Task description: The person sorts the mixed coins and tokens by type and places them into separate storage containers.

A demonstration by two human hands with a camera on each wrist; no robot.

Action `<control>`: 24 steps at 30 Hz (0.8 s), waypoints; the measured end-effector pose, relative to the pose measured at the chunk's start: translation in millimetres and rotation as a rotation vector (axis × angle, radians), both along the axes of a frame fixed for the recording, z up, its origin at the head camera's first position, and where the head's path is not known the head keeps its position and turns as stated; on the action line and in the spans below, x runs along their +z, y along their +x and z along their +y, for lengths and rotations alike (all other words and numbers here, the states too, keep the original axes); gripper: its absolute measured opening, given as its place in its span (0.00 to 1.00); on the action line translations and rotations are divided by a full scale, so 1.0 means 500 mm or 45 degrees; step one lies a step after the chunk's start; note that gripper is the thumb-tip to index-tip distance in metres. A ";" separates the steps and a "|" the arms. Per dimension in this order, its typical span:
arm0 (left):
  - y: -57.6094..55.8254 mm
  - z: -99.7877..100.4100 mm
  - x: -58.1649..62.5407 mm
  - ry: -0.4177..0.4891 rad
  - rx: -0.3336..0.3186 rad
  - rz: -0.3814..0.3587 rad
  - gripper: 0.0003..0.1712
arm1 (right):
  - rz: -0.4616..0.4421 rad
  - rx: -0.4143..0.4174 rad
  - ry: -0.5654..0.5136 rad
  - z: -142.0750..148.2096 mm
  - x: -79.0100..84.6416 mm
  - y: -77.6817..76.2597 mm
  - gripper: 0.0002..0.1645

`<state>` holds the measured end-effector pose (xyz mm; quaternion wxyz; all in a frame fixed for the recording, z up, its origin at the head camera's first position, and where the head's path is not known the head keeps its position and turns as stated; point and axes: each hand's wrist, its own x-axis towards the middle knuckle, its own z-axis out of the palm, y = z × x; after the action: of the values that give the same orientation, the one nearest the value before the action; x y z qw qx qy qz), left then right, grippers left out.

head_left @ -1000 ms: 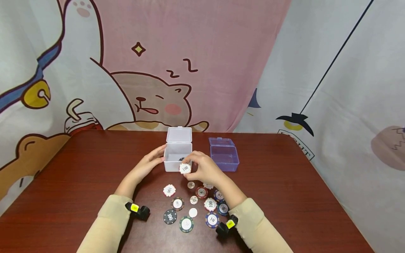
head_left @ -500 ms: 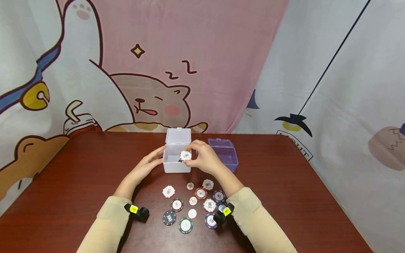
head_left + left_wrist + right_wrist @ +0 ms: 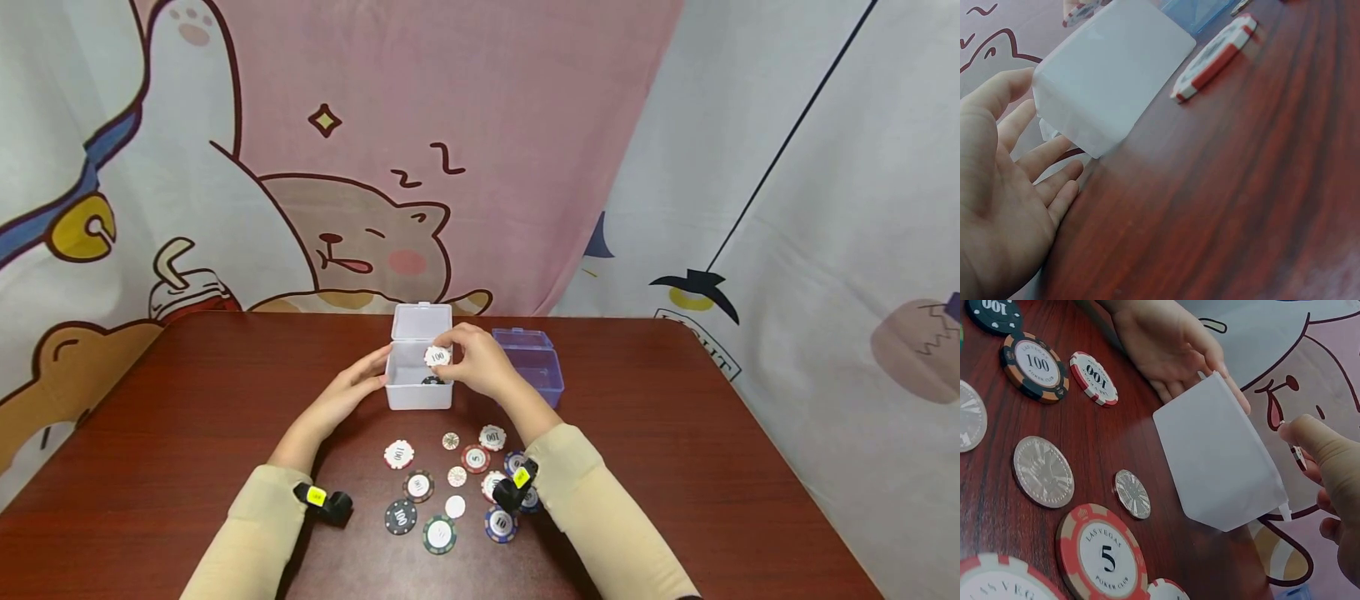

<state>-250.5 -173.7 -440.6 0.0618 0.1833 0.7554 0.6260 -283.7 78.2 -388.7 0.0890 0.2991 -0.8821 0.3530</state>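
Note:
My right hand (image 3: 480,360) pinches a white poker chip (image 3: 437,356) marked 100 between thumb and fingers, over the opening of a white plastic box (image 3: 420,397). The box's lid (image 3: 422,322) is flipped up at the back. Inside, a black chip (image 3: 432,380) lies near the front right. My left hand (image 3: 351,393) rests along the box's left side, and in the left wrist view its fingers (image 3: 1015,122) are loosely extended, with the fingertips right at the wall. In the right wrist view only the edge of the held chip (image 3: 1298,456) shows beside the thumb.
A purple transparent box (image 3: 551,385) stands open to the right. In front lie several chips, among them a red 5 chip (image 3: 476,459), a black 100 chip (image 3: 401,517) and a green chip (image 3: 439,534), plus silver coins (image 3: 457,477). My right sleeve overhangs some blue chips.
My right hand has carried the white chip up and away from me, from in front of the box to above its opening. The left hand has stayed at the box's side.

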 end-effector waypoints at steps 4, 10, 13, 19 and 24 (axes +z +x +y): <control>0.018 0.006 0.029 -0.009 -0.010 -0.003 0.31 | -0.014 -0.014 0.002 -0.006 -0.007 -0.007 0.20; 0.028 0.010 0.042 -0.030 -0.014 -0.010 0.32 | -0.028 -0.070 0.028 -0.013 -0.022 -0.010 0.20; 0.023 0.008 0.034 -0.017 -0.013 -0.014 0.32 | -0.039 -0.096 0.051 -0.017 -0.030 -0.011 0.21; -0.005 -0.001 -0.008 -0.003 0.000 -0.015 0.32 | -0.037 -0.119 0.062 -0.021 -0.036 -0.013 0.20; -0.010 -0.004 -0.018 0.005 -0.001 -0.002 0.32 | -0.042 -0.123 0.093 -0.023 -0.034 -0.013 0.20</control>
<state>-255.3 -175.7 -449.7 0.0623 0.1833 0.7541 0.6275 -290.4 66.5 -405.7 0.0805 0.2532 -0.9091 0.3207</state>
